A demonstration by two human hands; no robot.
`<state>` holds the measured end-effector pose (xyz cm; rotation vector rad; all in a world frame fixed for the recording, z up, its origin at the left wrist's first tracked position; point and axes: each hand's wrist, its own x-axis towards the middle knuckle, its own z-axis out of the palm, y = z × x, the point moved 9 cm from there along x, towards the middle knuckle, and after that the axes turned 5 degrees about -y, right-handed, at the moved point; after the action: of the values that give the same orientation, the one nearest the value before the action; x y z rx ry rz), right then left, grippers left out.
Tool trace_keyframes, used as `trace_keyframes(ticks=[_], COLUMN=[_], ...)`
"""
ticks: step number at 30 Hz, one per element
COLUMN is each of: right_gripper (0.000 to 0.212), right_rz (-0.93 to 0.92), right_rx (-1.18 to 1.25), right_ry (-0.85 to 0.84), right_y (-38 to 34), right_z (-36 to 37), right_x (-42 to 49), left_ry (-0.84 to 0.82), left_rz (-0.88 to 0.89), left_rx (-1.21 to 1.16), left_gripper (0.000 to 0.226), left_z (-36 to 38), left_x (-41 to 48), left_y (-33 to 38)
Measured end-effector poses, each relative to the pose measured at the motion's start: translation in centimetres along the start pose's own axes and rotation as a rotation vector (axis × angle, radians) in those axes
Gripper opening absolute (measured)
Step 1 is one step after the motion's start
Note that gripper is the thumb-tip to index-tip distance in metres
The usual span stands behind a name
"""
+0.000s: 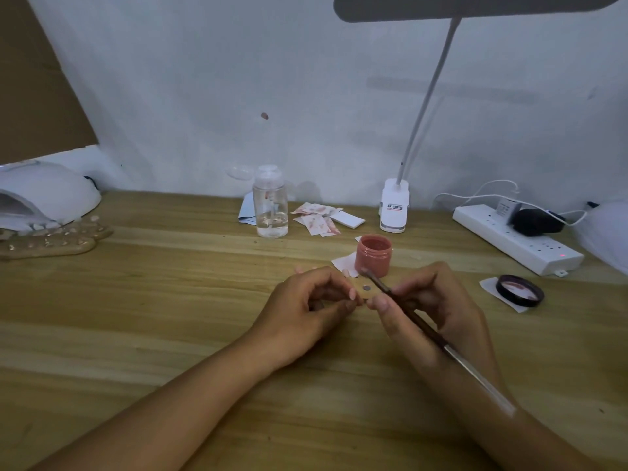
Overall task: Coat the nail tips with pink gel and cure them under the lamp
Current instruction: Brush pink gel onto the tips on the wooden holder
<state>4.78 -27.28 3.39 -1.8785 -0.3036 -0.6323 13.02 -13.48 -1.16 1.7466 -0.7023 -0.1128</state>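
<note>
On my feed the left hand [316, 300] pinches a small tan wooden holder [365, 291] between thumb and fingertips. The right hand [438, 300] grips a brush [428, 331] pen-style, bristles angled over the holder's far edge. I cannot tell whether a nail tip sits under the bristles.

I judge we are mid-coating: the gel is open and the brush is at work, and curing of this piece is not yet done. Just beyond the hands stands the jar of pink gel [373, 256], uncapped and filled near the rim. Its dark lid [520, 291] lies upturned to the right on a paper scrap, pink smeared inside. Farther back a clear bottle [271, 209] holds a little clear liquid.

At far left, wooden strips [51, 241] studded with nail tips lie at the mouth of the white curing lamp [47, 195]. I cannot tell whether they are coated.
</note>
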Motion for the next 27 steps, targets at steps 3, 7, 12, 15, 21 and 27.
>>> trace_keyframes(ticks=[3, 7, 12, 15, 21, 27], right_gripper=[0.016, 0.012, 0.019, 0.021, 0.024, 0.024], right_rz=[0.006, -0.054, -0.047, -0.037, -0.024, -0.028], right_rx=[-0.033, -0.116, -0.199, -0.225, -0.267, -0.302], right_ry=[-0.037, -0.112, -0.136, -0.168, -0.154, -0.153], right_y=[0.3, -0.2, 0.0, 0.0, -0.2, -0.5], right_z=[0.2, 0.9, 1.0, 1.3, 1.2, 1.3], right_x=[0.0, 0.0, -0.1, -0.1, -0.1, -0.2], left_ry=[0.008, 0.007, 0.022, 0.024, 0.022, 0.023], left_rz=[-0.015, -0.033, -0.047, -0.057, -0.059, -0.056], left_rx=[-0.032, -0.055, -0.071, -0.068, -0.066, -0.064], left_gripper=[0.010, 0.010, 0.016, 0.016, 0.014, 0.017], left_z=[-0.1, -0.1, -0.1, -0.1, -0.1, -0.2], left_x=[-0.1, -0.1, -0.2, -0.2, -0.2, -0.2], left_y=[-0.1, -0.1, 0.1, 0.0, 0.1, 0.1])
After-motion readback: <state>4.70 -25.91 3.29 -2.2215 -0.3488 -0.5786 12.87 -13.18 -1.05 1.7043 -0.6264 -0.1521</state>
